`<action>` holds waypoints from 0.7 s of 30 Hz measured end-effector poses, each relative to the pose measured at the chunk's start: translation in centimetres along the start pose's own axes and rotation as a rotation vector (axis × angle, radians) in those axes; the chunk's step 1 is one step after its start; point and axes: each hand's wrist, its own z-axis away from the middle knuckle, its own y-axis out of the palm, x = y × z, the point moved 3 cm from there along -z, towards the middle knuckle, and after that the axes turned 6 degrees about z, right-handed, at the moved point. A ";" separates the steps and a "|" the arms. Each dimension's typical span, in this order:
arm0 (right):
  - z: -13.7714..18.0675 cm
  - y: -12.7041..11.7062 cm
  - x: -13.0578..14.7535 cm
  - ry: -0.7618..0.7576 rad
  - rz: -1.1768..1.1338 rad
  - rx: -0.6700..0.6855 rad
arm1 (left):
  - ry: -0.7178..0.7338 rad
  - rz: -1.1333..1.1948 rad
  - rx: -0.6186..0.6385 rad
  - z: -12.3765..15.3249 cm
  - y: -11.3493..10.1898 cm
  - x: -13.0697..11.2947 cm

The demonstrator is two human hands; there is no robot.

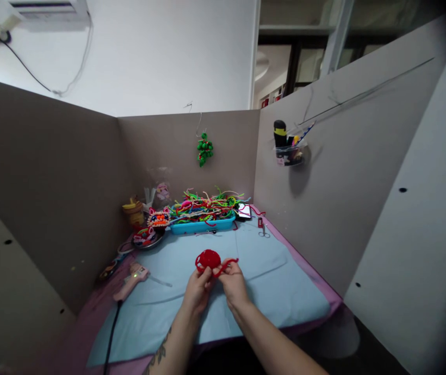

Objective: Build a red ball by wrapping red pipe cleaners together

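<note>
Both my hands meet above the light blue mat (270, 291) in the middle of the table. My left hand (198, 289) is closed, pinching the lower edge of a red coiled pipe-cleaner piece (208, 259). My right hand (234, 284) is closed too, gripping the loose red pipe-cleaner end (228, 263) that sticks out to the right of the coil. The coil is held just above the mat.
A blue tray (203, 225) heaped with coloured pipe cleaners stands at the back. A pink glue gun (131, 280) with its cord lies at the left. Small scissors (261, 227) lie at the back right. Finished craft figures (156, 219) sit at the back left. Cardboard walls enclose the table.
</note>
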 end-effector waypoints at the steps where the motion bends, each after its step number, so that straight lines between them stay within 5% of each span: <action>1: 0.0 0.0 0.2 0.006 -0.005 -0.008 | -0.012 0.013 0.010 0.0 0.0 0.0; 7: -0.1 -0.4 0.6 -0.015 0.096 0.049 | -0.034 0.067 0.053 -0.1 0.0 0.1; 14: 0.6 -0.4 1.1 -0.255 0.390 0.222 | 0.069 0.112 -0.031 -0.2 -0.3 -0.5; 17: 1.0 0.0 1.7 -0.232 0.344 0.274 | 0.068 0.114 -0.038 -0.4 -0.5 -0.5; 21: 0.4 -0.8 2.3 -0.153 0.165 0.148 | 0.128 0.277 -0.216 -0.9 -1.6 -0.9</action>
